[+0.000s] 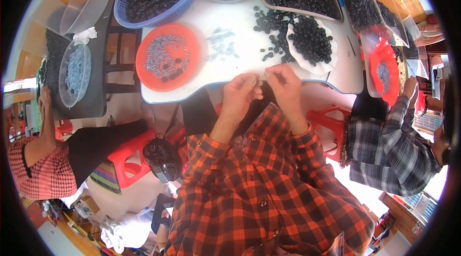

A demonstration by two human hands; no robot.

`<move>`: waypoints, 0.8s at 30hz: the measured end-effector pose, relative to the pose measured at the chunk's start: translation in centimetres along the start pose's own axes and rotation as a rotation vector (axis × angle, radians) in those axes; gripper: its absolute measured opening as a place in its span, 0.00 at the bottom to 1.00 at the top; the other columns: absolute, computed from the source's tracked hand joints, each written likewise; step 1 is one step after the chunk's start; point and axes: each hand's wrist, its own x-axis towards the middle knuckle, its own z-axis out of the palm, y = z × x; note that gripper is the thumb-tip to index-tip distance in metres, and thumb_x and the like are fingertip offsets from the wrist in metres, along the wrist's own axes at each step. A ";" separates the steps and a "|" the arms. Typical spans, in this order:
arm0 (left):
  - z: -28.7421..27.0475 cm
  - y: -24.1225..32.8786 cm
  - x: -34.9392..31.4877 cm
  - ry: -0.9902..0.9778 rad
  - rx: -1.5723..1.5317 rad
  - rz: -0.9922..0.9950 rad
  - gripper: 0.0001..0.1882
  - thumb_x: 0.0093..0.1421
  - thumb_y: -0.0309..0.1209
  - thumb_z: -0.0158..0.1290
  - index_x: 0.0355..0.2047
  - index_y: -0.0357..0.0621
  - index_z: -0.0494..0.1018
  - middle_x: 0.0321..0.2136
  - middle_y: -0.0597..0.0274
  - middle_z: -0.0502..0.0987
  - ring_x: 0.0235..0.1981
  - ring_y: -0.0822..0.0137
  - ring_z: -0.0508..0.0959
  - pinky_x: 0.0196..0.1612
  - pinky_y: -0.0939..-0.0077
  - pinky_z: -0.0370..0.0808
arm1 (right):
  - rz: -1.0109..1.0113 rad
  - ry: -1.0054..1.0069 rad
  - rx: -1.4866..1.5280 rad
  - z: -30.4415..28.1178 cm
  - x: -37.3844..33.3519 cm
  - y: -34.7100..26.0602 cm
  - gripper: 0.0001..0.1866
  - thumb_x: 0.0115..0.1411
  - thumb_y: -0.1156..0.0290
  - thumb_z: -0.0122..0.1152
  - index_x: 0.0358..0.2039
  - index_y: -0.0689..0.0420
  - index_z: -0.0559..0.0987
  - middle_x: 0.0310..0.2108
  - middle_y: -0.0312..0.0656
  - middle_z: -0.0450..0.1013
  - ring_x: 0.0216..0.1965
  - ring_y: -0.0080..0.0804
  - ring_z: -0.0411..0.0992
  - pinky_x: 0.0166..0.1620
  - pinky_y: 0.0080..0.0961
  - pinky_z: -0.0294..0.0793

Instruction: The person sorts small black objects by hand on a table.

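Note:
My left hand [243, 93] and my right hand [284, 86] meet close together at the table's near edge. Both have thumb and fingers pinched; whatever small piece they may hold is too small to make out. Beyond them on the white table [240, 71] lies a scatter of small clear pieces [222, 44]. To the left, an orange plate [192, 71] carries more clear pieces and a few black ones. On the right, a white wavy-edged plate [314, 67] is heaped with small black round parts [309, 40], and more black parts [273, 28] are strewn beside it.
A blue basket [189, 4], a round tray [230, 0] and a rectangular tray [307, 12], all full of black parts, line the far side. Two people, one in a red checked shirt [45, 167], one in grey plaid [379, 155], sit either side near red stools [132, 160].

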 end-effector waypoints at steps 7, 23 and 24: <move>-0.2 -0.1 0.1 -0.004 -0.014 -0.018 0.10 0.66 0.27 0.51 0.43 0.34 0.74 0.33 0.55 0.79 0.27 0.72 0.77 0.31 0.77 0.78 | -0.208 0.058 -0.493 0.9 3.8 0.5 0.04 0.53 0.76 0.64 0.31 0.60 0.79 0.31 0.42 0.71 0.26 0.34 0.72 0.28 0.27 0.72; -0.7 -0.1 0.2 -0.056 -0.028 -0.021 0.11 0.64 0.27 0.53 0.45 0.35 0.74 0.33 0.58 0.79 0.29 0.72 0.78 0.33 0.77 0.80 | -0.331 -0.080 -1.004 2.6 6.4 1.8 0.03 0.50 0.75 0.60 0.24 0.60 0.78 0.30 0.43 0.68 0.35 0.41 0.70 0.34 0.38 0.70; -0.7 -0.1 0.2 -0.055 -0.030 -0.019 0.11 0.64 0.27 0.53 0.45 0.35 0.74 0.33 0.58 0.79 0.29 0.72 0.78 0.33 0.77 0.80 | -0.315 -0.055 -0.933 2.5 6.3 1.8 0.03 0.51 0.75 0.60 0.26 0.61 0.77 0.30 0.43 0.69 0.34 0.42 0.70 0.34 0.38 0.71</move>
